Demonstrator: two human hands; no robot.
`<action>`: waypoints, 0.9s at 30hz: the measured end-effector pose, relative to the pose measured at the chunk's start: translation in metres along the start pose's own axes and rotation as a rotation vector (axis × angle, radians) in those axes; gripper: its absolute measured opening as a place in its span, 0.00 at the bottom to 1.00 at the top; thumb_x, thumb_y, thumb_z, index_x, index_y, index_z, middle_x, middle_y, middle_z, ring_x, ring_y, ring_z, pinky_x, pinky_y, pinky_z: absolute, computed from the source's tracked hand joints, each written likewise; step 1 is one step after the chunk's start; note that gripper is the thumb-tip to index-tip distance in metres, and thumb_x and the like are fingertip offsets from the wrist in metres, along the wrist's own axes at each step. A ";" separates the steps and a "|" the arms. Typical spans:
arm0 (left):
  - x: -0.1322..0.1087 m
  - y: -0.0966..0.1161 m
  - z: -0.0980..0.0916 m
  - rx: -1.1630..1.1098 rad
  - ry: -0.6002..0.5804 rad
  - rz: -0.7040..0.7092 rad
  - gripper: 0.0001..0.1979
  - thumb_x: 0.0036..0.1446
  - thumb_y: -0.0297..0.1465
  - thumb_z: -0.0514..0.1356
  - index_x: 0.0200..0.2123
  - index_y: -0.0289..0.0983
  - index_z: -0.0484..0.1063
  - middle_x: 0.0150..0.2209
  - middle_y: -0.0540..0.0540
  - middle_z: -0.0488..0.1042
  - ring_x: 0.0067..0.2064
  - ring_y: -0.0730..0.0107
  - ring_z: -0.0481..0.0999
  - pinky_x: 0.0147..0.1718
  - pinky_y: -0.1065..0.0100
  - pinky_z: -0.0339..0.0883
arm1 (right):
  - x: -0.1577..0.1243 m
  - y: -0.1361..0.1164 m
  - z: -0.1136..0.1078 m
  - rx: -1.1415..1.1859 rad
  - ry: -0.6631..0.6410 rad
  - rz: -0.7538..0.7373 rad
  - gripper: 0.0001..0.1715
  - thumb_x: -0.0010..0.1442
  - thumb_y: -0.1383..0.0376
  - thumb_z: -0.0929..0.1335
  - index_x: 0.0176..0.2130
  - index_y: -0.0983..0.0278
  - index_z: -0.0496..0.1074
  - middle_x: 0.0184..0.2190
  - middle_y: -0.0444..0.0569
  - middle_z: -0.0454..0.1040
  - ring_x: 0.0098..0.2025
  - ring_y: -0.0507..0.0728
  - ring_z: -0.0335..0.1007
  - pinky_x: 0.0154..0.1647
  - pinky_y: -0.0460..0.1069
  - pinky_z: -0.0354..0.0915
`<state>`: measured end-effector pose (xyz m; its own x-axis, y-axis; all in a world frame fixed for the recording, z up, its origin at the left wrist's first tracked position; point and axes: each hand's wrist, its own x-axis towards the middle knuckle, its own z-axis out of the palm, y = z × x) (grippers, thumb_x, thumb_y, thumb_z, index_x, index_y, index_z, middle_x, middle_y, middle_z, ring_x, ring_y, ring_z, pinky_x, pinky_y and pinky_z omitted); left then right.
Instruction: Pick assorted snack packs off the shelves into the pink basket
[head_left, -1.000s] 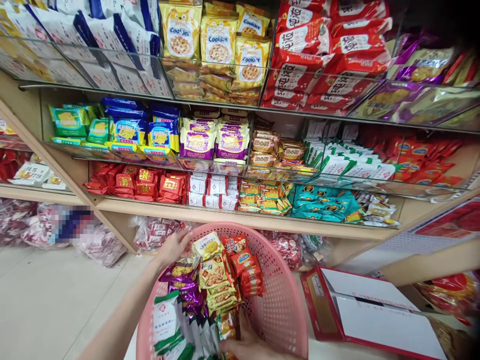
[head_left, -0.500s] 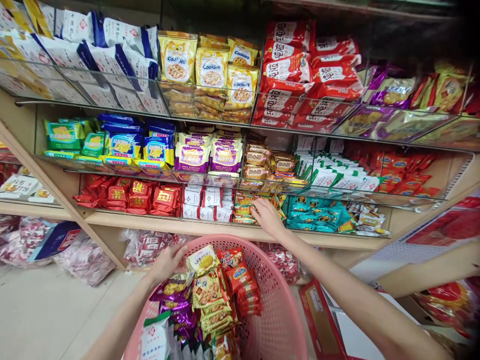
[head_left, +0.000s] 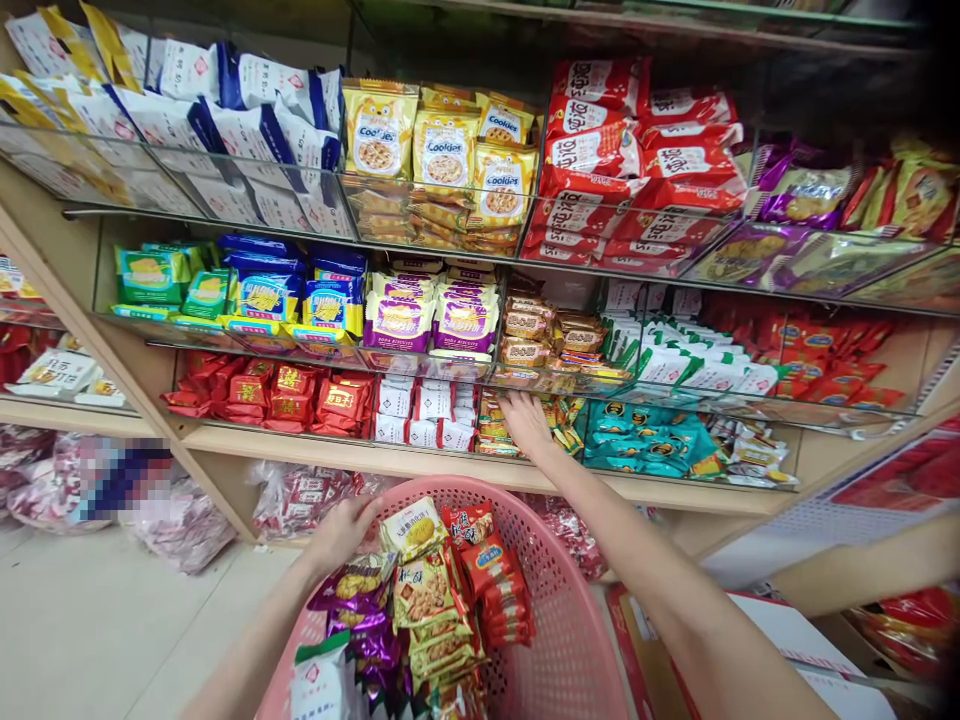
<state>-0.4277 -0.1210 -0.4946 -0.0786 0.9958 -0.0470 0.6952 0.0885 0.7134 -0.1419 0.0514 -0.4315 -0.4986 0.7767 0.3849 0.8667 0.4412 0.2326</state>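
My left hand (head_left: 343, 538) is closed on the left rim of a pink plastic basket (head_left: 574, 600) with holes in its wall. Inside lie purple packets (head_left: 361, 585), gold packets (head_left: 427, 590), red packets (head_left: 499, 590) and a white-and-green packet (head_left: 324, 680). My right hand (head_left: 528, 425) reaches into the lowest shelf, over small yellow-and-green packets (head_left: 491, 425). Its fingers are stretched out and a little apart, their tips partly lost among the packets. I see nothing held in it.
White small packets (head_left: 433, 400) and red packets (head_left: 292, 395) lie left of my right hand, teal packets (head_left: 649, 435) right of it. A glass shelf edge (head_left: 570, 380) runs just above the hand. Bagged goods (head_left: 300, 495) sit under the shelf; open boxes (head_left: 787, 630) stand at right.
My right hand has pushed slightly deeper among the yellow-and-green packets, its fingers straighter. My left hand stays at the basket's rim. The whole view has shifted a little.
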 end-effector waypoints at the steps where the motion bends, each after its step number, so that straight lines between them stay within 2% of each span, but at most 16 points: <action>1: 0.000 0.000 0.000 0.002 0.005 0.002 0.23 0.54 0.47 0.47 0.37 0.38 0.73 0.33 0.45 0.78 0.39 0.60 0.75 0.41 0.65 0.64 | 0.001 0.000 -0.001 -0.004 0.000 -0.002 0.18 0.56 0.75 0.59 0.47 0.67 0.64 0.44 0.59 0.67 0.47 0.63 0.58 0.45 0.55 0.52; 8: -0.001 0.002 0.000 0.016 -0.014 0.012 0.25 0.56 0.46 0.45 0.41 0.37 0.73 0.39 0.42 0.77 0.42 0.59 0.74 0.43 0.65 0.62 | -0.001 -0.003 -0.012 -0.015 0.007 -0.034 0.13 0.57 0.74 0.59 0.43 0.67 0.63 0.40 0.56 0.69 0.43 0.62 0.60 0.43 0.54 0.52; 13: -0.001 0.001 -0.001 -0.010 -0.018 0.026 0.24 0.56 0.47 0.45 0.40 0.37 0.73 0.39 0.44 0.77 0.41 0.61 0.74 0.42 0.66 0.62 | -0.019 0.003 -0.037 0.001 0.013 -0.091 0.10 0.59 0.71 0.59 0.41 0.66 0.63 0.39 0.56 0.69 0.43 0.62 0.59 0.43 0.54 0.51; 16: -0.001 0.001 0.001 -0.002 -0.036 0.019 0.24 0.56 0.47 0.44 0.36 0.37 0.73 0.35 0.45 0.78 0.38 0.62 0.74 0.39 0.67 0.63 | -0.045 -0.002 -0.059 0.155 0.068 -0.105 0.11 0.60 0.67 0.60 0.44 0.65 0.63 0.41 0.55 0.69 0.44 0.61 0.59 0.44 0.53 0.53; 19: 0.000 0.001 0.003 0.007 -0.028 0.022 0.24 0.55 0.46 0.45 0.38 0.36 0.73 0.35 0.44 0.77 0.39 0.61 0.74 0.40 0.67 0.62 | -0.084 -0.024 -0.083 0.531 0.088 0.016 0.18 0.60 0.61 0.61 0.50 0.63 0.61 0.45 0.54 0.68 0.46 0.60 0.61 0.45 0.53 0.56; 21: 0.000 0.001 0.004 0.009 -0.016 0.008 0.24 0.55 0.46 0.45 0.39 0.36 0.73 0.35 0.44 0.77 0.40 0.60 0.74 0.41 0.66 0.62 | -0.114 -0.046 -0.095 0.886 -0.042 0.149 0.17 0.58 0.58 0.63 0.46 0.62 0.64 0.42 0.50 0.70 0.44 0.59 0.64 0.44 0.52 0.59; 24: 0.000 0.000 0.003 0.009 -0.017 0.003 0.24 0.54 0.47 0.46 0.38 0.36 0.73 0.34 0.44 0.78 0.39 0.59 0.74 0.40 0.65 0.63 | -0.160 -0.081 -0.103 1.439 -0.463 0.346 0.19 0.54 0.58 0.66 0.45 0.61 0.65 0.38 0.46 0.72 0.39 0.55 0.67 0.41 0.50 0.63; 26: -0.001 0.000 0.002 0.012 -0.018 0.013 0.24 0.54 0.47 0.47 0.38 0.36 0.73 0.34 0.44 0.78 0.38 0.59 0.74 0.40 0.65 0.64 | -0.187 -0.102 -0.102 1.668 -0.703 0.477 0.21 0.52 0.59 0.67 0.46 0.62 0.65 0.39 0.46 0.72 0.41 0.55 0.68 0.42 0.50 0.63; 27: -0.001 0.001 0.001 0.011 -0.022 0.016 0.24 0.54 0.47 0.47 0.38 0.36 0.73 0.35 0.44 0.78 0.39 0.59 0.74 0.40 0.65 0.64 | -0.198 -0.111 -0.099 1.715 -0.783 0.522 0.20 0.52 0.60 0.67 0.45 0.63 0.66 0.38 0.46 0.73 0.42 0.55 0.68 0.42 0.49 0.63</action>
<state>-0.4259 -0.1218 -0.4947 -0.0515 0.9974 -0.0510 0.7043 0.0725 0.7062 -0.1401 -0.1957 -0.4448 -0.5367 0.7369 -0.4111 0.2362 -0.3365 -0.9116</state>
